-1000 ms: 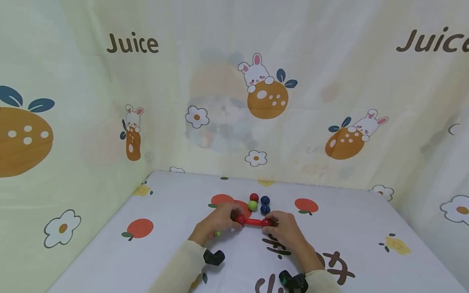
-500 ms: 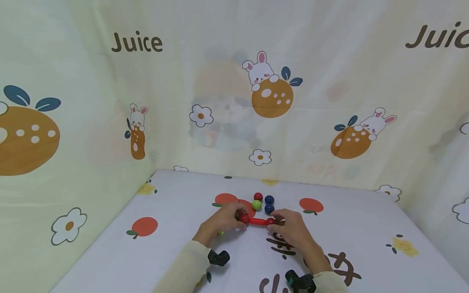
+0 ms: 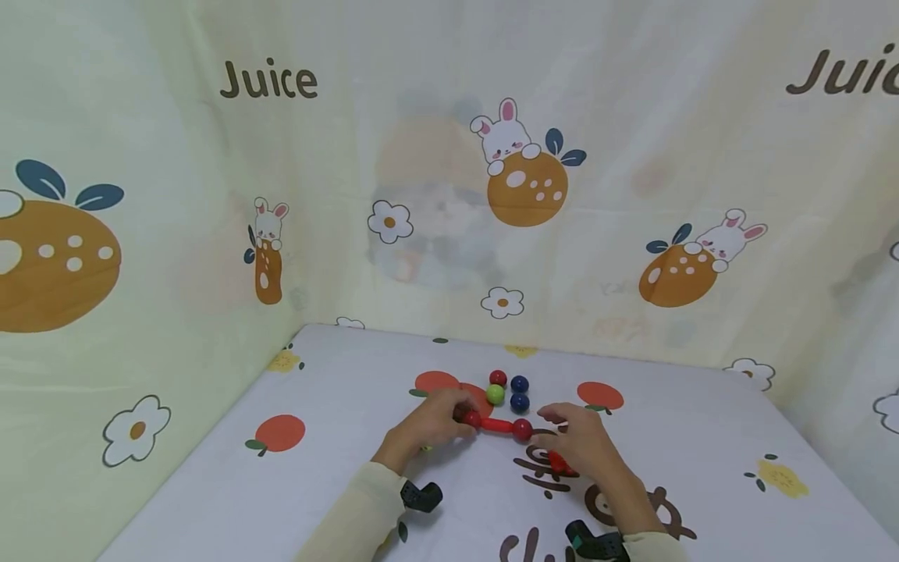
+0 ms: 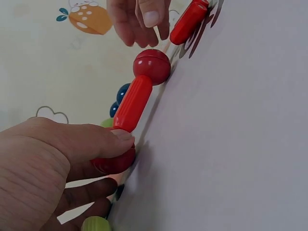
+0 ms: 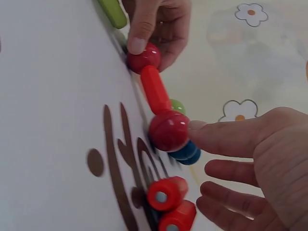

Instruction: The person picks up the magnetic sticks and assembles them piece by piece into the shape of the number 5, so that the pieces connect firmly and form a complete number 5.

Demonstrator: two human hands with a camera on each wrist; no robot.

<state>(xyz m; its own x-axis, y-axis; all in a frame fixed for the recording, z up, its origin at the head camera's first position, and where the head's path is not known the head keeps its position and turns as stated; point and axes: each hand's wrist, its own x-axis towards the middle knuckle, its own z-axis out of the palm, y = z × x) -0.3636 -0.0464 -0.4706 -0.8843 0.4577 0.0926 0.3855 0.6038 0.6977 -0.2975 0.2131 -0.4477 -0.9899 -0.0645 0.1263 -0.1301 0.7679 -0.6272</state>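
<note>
My left hand pinches a red ball between thumb and fingers. From that ball a red plastic rod runs rightward to another red ball, so the three form a dumbbell shape just at the tabletop. Beside the right-hand ball, my right hand has its fingers spread and relaxed, gripping nothing. Its thumb lies very close to that ball in the right wrist view; whether they touch I cannot tell. Loose red rods lie below the right hand.
Behind the dumbbell shape sit a red ball, a green ball and two dark blue balls. A green rod lies by the left hand. Printed white cloth covers the table, with a patterned curtain behind.
My right hand has let go of the right red ball and drawn slightly right, uncovering it and a red rod. The left hand still pinches its ball. The head view has shifted slightly.
</note>
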